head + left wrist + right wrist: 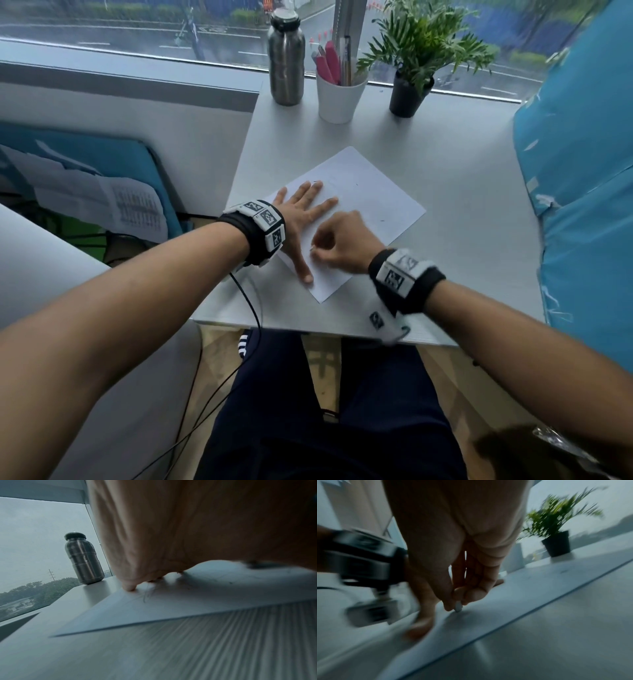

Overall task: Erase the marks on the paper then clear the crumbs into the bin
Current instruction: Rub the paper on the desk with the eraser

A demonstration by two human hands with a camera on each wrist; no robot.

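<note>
Pinching a small white eraser [458, 607], the right hand [346, 240] rubs unlabelled paper [376, 205] under the flat left hand [305, 209].

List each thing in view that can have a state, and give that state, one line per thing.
paper: flat on the desk, faint marks left
left hand: fingers spread, pressing the paper down
right hand: pinching a small eraser
eraser: tip touching the paper
steel bottle: upright, capped
white cup: upright, holding pens
potted plant: upright by the window
</note>
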